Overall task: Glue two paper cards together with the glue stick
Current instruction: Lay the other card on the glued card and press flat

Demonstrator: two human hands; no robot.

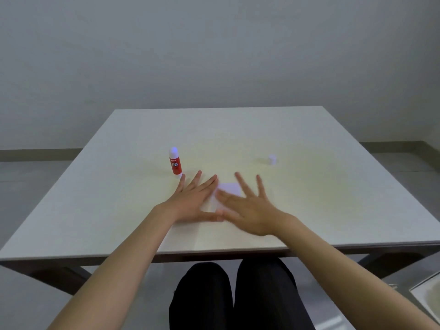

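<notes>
A white paper card (227, 190) lies flat on the table in front of me, mostly covered by my hands. My left hand (192, 201) rests palm down on its left part, fingers spread. My right hand (247, 206) lies flat over its right part, fingers apart and blurred. The thumbs touch near the card's front edge. I cannot tell whether there is one card or two stacked. A red glue stick (175, 164) stands upright without its cap, just beyond my left fingertips. Its white cap (272, 159) sits apart at the right.
The white table (333, 198) has its front edge near my knees and a plain wall behind. My legs in dark trousers (235, 296) are under the table. A pale tray-like object (428, 296) shows at the lower right, off the table.
</notes>
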